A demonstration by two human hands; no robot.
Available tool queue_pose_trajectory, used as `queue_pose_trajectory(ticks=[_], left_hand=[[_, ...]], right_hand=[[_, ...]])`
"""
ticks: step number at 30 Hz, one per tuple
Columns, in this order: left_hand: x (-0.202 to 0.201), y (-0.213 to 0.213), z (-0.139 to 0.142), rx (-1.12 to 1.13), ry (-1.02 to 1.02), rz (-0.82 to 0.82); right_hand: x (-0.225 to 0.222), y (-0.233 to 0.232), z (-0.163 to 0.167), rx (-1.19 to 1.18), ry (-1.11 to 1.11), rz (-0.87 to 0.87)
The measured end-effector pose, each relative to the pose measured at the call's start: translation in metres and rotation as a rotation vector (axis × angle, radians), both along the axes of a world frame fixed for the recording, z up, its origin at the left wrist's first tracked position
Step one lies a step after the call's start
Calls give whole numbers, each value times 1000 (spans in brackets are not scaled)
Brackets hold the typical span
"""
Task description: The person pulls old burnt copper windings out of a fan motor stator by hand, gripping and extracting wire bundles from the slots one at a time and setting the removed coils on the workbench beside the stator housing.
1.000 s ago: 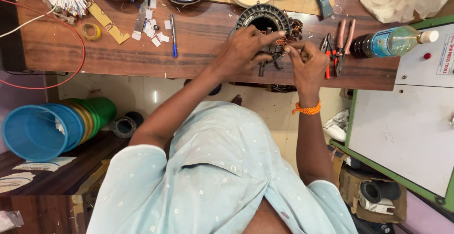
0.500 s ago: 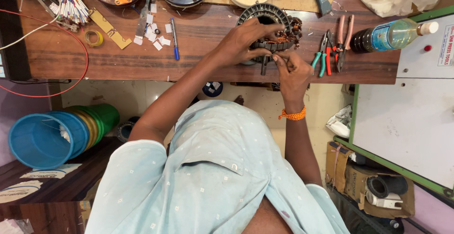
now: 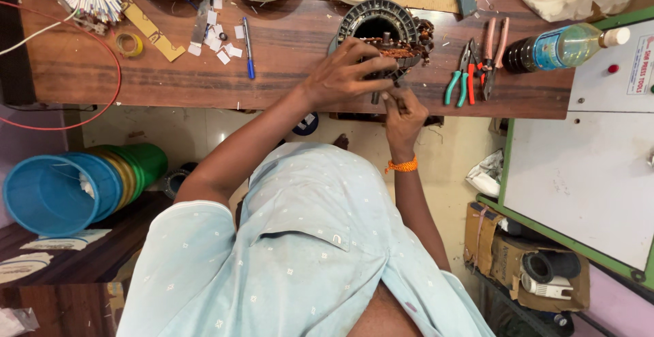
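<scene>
A round grey motor stator (image 3: 379,20) with copper windings lies on the wooden bench (image 3: 286,71). My left hand (image 3: 344,71) lies over its near side, fingers spread and gripping the winding. My right hand (image 3: 403,114), with an orange band at the wrist, sits at the bench's front edge just below the stator. Its fingers pinch a thin dark tool (image 3: 376,96) that points up to the winding under my left hand.
Green-, red- and pink-handled pliers (image 3: 477,65) and a plastic bottle (image 3: 565,45) lie right of the stator. A blue pen (image 3: 248,47), paper scraps, a tape roll (image 3: 129,44) and a red wire lie left. Stacked plastic tubs (image 3: 75,187) stand lower left, a white cabinet (image 3: 586,173) right.
My right hand has drawn back from the stator's right side to the bench's front edge below it. My left hand stays on the stator.
</scene>
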State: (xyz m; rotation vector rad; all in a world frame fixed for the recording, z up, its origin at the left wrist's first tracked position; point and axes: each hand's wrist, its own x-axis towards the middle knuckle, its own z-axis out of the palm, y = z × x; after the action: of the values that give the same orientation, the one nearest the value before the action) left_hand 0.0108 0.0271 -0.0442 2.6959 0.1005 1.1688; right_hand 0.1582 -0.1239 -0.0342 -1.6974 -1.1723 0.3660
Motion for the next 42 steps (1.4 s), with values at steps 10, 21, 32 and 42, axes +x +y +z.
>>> queue_pose_trajectory(ticks=[10,21,32,42], left_hand=[[12,-21,-26,-92,-153,204],[58,-51,-20,-1689,-614,216],[67,-62,2,-1460,-513,373],[26,7,27,-477,-6,98]], right_hand=[[36,-7,53,-239,-228,143],[59,112,84,-233,-237,433],[83,148,91,-510,-278,311],[82,64,90,-329,45,125]])
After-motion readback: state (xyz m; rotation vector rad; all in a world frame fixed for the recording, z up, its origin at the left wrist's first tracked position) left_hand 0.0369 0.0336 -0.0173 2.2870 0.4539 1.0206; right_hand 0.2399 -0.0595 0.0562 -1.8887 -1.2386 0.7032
